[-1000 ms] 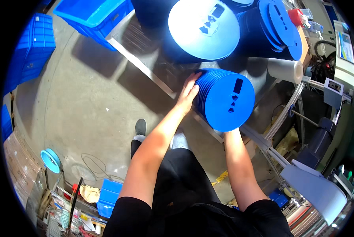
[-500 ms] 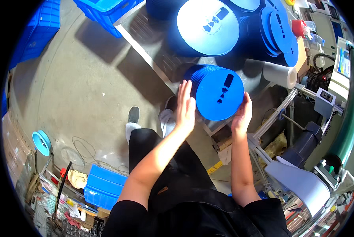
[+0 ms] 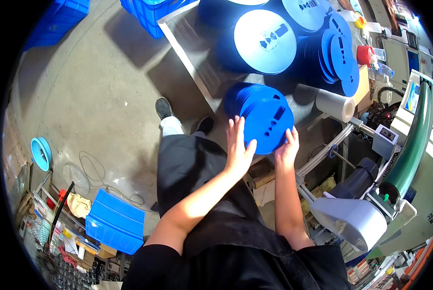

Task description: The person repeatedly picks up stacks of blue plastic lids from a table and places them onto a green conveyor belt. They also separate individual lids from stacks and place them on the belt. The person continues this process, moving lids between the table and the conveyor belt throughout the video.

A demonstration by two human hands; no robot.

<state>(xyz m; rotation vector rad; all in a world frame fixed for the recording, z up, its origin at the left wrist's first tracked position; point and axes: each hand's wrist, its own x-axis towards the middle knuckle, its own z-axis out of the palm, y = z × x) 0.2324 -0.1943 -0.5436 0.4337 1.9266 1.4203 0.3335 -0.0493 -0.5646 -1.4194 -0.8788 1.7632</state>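
Filling much of the upper view, the table [image 3: 201,54] carries the blue discs, piled in several stacks. Behind the near corner, further along the left edge, stands the pale-topped stack [image 3: 265,42], its top lying even. The right stack [image 3: 339,60], towards the far right side, has upper discs fanned out of line. The near stack [image 3: 234,101] sits at the near corner, close to the left edge, and leans towards the person. The white roll [image 3: 330,102] lies by the near edge, right of that corner.

At the front of the near stack, the disc [image 3: 260,123] sits out of line with those behind it, towards the person; whether it is one disc or a few together, I cannot tell. The left hand [image 3: 239,152] is spread wide at its left side, thumb apart from straight fingers. The right hand [image 3: 286,149] is bent at its right side; how firmly it grips is unclear.

As I judge it, handling of the near stack is unfinished, since its discs are uneven and both hands are on it; the other stacks stand unattended.
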